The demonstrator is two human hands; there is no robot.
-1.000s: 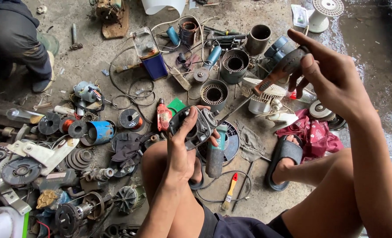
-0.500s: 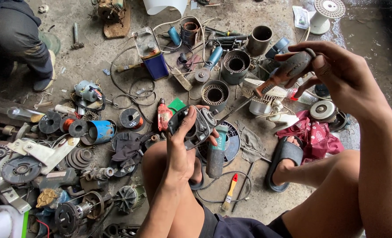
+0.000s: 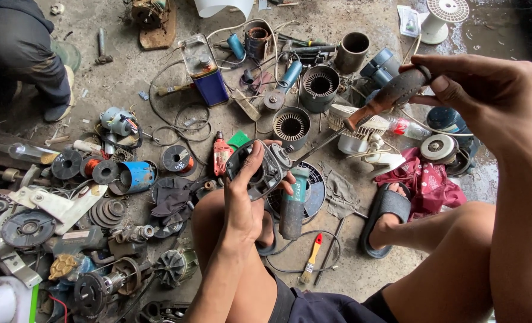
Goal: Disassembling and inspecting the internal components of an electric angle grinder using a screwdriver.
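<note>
The left hand (image 3: 245,200), at centre frame, grips the black head of an angle grinder (image 3: 278,185), whose teal body hangs down over the concrete floor (image 3: 128,78) between the knees. The right hand (image 3: 487,96), at upper right, is closed on a dark, rust-tipped tool handle (image 3: 391,96), raised above a white brush (image 3: 352,119). A red cloth (image 3: 427,182) lies beside a black sandal (image 3: 382,209). A small paintbrush (image 3: 312,258) lies near the lower centre.
</note>
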